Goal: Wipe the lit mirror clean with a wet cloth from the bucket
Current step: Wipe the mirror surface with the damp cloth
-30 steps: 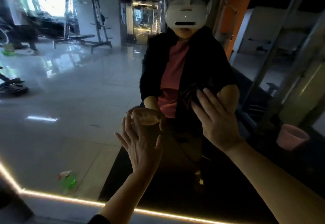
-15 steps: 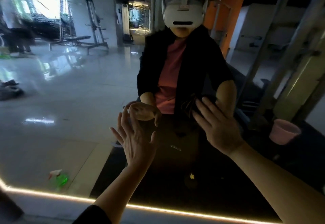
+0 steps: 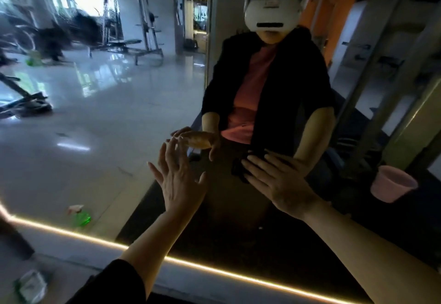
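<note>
The lit mirror [image 3: 100, 122] fills nearly the whole view; its glowing light strip [image 3: 214, 269] runs along the bottom edge from lower left to lower right and bends upward at the far left. Wide bare glass lies open to the left of and above the hands, showing only reflected tiled floor.

The left hand [image 3: 177, 182] is raised before the glass with fingers spread and straight, holding nothing; whether its fingertips touch the surface cannot be told. The right hand [image 3: 279, 184] lies flat with straight fingers, palm toward the mirror, over a dark cloth [image 3: 238, 172] that shows just past its fingertips, pressed against the glass. The two hands are near each other, apart.

A pink bucket [image 3: 391, 185] appears in reflection to the right of the right hand; its contents cannot be seen. A green spray bottle [image 3: 80, 216] is reflected low on the left, just above the light strip.
</note>
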Demonstrator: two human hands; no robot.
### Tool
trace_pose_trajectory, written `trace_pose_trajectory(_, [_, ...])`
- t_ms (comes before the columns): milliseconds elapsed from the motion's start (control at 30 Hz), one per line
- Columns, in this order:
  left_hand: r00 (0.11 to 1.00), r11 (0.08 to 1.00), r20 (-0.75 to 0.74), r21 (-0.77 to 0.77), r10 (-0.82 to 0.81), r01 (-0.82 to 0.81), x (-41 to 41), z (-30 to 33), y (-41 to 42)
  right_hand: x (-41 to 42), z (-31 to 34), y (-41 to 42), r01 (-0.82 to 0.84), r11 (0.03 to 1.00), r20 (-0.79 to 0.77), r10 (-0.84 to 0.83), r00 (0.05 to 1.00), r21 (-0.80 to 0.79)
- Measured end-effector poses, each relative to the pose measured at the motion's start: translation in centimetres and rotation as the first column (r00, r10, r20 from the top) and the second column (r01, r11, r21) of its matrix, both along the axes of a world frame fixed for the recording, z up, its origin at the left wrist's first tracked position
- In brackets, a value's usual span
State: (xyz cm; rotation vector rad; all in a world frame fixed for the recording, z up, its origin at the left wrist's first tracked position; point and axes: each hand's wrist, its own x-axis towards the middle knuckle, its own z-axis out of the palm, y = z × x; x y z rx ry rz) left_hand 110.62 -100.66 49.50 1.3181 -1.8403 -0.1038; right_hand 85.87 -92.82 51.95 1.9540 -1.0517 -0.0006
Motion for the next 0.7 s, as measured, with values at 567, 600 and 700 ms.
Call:
trace_pose_trajectory(567, [0.999, 0.995, 0.033, -0.104, 0.010, -0.006, 5.4, -0.4, 0.4, 7.4, 1.3, -3.1, -0.025, 0.988, 0.497, 0.097, 0.862, -0.150])
trace_pose_trajectory(600, [0.999, 0.996, 0.027, -0.088, 0.023, -0.021, 6.0, -0.3, 0.0, 8.2, 2.2, -3.9, 0.005, 0.983, 0.523, 0.094, 0.847, -0.186])
trace_pose_trajectory(700, [0.999, 0.999, 0.033, -0.044, -0.012, 0.014, 7.0, 0.1, -1.3, 10.9, 2.8, -5.8, 0.047, 0.975, 0.509, 0.072, 0.858, -0.217])
